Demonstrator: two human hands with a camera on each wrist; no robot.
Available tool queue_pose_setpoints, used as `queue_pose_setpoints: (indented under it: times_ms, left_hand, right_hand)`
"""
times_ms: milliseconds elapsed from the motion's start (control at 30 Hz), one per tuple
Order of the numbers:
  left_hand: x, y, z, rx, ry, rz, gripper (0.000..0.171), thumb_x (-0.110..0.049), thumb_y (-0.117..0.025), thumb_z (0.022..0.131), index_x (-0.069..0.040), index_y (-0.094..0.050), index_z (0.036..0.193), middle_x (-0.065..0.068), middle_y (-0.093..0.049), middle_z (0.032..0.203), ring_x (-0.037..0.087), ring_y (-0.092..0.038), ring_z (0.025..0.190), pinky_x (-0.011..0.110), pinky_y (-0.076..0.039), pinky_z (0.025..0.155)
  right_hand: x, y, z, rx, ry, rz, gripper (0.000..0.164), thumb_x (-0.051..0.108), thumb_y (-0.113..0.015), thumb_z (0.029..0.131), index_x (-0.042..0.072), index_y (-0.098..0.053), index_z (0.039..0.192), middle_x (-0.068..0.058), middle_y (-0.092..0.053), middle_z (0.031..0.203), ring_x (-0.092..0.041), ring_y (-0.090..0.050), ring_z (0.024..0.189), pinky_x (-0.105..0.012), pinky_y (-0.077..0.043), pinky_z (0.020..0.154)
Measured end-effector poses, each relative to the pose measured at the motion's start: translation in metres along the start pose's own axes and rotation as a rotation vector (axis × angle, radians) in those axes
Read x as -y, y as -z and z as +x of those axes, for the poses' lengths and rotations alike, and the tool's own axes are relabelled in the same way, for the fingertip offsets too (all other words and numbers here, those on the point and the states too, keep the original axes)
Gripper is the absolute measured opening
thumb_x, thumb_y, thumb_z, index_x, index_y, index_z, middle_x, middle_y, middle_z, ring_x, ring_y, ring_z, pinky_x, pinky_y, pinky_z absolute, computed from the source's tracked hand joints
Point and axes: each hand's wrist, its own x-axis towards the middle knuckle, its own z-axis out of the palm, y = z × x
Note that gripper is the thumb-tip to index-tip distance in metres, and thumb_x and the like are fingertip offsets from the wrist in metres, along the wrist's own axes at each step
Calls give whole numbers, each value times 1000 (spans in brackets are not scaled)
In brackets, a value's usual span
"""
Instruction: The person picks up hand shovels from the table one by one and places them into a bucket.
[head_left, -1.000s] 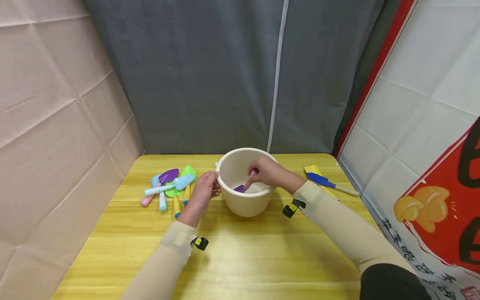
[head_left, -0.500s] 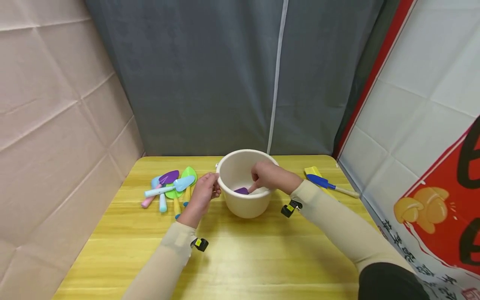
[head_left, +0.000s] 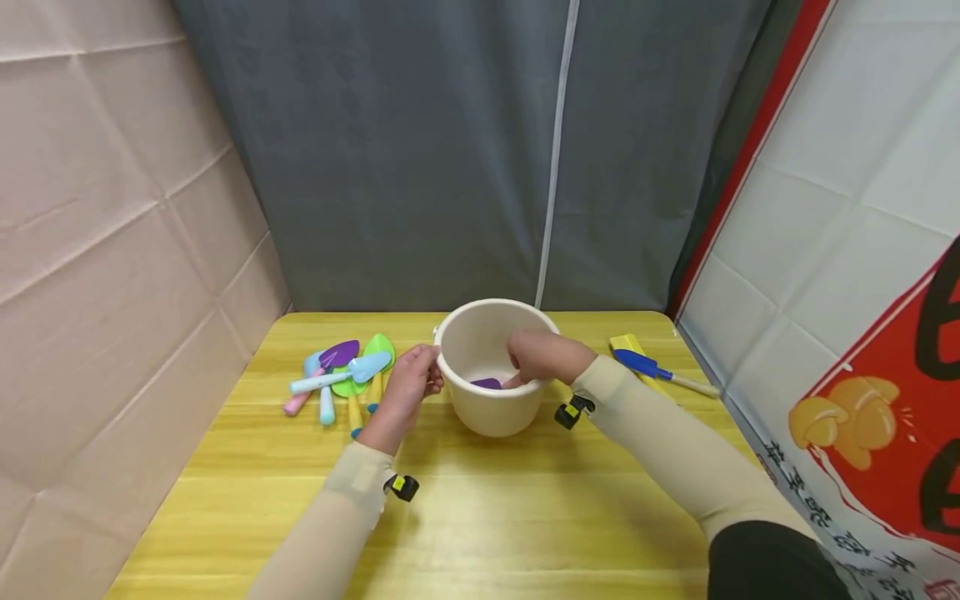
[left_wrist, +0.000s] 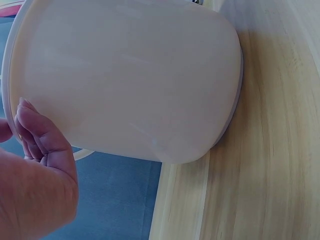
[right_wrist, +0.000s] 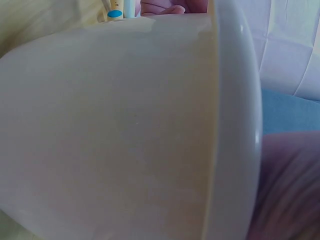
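Observation:
A cream-white plastic bucket (head_left: 491, 415) stands upright on the wooden table. My left hand (head_left: 411, 379) pinches its rim on the left side; in the left wrist view the thumb is over the edge and the curled fingers (left_wrist: 37, 125) lie against the outer wall. Down inside the bucket reaches my right hand (head_left: 542, 354), curled round the handle of a small toy shovel. The shovel's purple blade (head_left: 487, 383) shows low in the bucket, its handle hidden by the hand. In the right wrist view the bucket wall (right_wrist: 115, 125) covers most of that hand's work.
Left of the bucket lies a pile of toy shovels (head_left: 367, 367) in light blue, purple and green. On the right, a blue shovel (head_left: 637, 361) with a pale handle lies across a yellow one (head_left: 626, 340). A grey curtain (head_left: 420, 167) hangs behind the table.
My right hand has sunk deeper into the bucket and shifted slightly right, and the purple blade has moved slightly right and lower. The left hand keeps its place on the rim.

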Motion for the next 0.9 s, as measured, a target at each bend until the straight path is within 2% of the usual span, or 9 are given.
queue_pose_setpoints:
  times_ms: [233,367,467,567,733,833,900]
  left_hand:
    - [0,0,2,1,-8,-4,30,-30,-62,112,-10,-63,90,3,-59,77,16,-57,68,25,-53,64]
    - [0,0,2,-1,-4,-4,30,-31,-61,112,-9,-63,91,4,-58,78,17,-57,70,24,-53,64]
    - [-1,0,1,0,-4,-4,30,-31,-61,112,-9,-63,92,3,-58,79,17,-57,71,24,-53,64]
    - [-1,-2,-1,1,-6,-7,29,-30,-62,112,-10,-63,90,3,-58,78,16,-57,71,24,-52,64]
    - [-2,-4,-3,10,-10,-15,31,-30,-61,112,-11,-61,88,3,-58,77,15,-56,69,25,-52,64]
    - [-4,-6,-4,14,-10,-13,31,-30,-61,112,-11,-61,89,3,-58,77,16,-56,68,26,-52,65]
    - [-4,-6,-5,15,-6,-13,31,-31,-61,113,-11,-61,89,3,-57,77,16,-56,68,26,-52,65]
  right_hand:
    - [-2,-1,4,35,-7,-47,42,46,-86,97,8,-74,83,-2,-69,77,-20,-61,72,-34,-54,73]
    - [-1,0,3,21,-26,15,40,41,-89,95,6,-73,87,-4,-69,81,-22,-61,76,-35,-54,74]
    - [-2,0,1,-32,-46,90,35,34,-91,95,5,-71,94,-5,-69,87,-23,-61,80,-36,-54,77]
    - [-5,0,-5,-139,-65,157,26,27,-86,97,6,-71,99,-6,-69,89,-25,-61,83,-38,-54,79]
    - [-19,4,-31,-420,-99,318,14,21,-78,104,9,-73,102,-8,-69,94,-28,-63,88,-40,-57,78]
    - [-40,2,-54,-580,-123,425,13,20,-75,107,8,-73,102,-9,-69,96,-29,-62,87,-41,-57,74]
    - [-60,-4,-68,-657,-145,448,17,22,-73,108,8,-71,99,-10,-68,94,-29,-60,84,-41,-54,71]
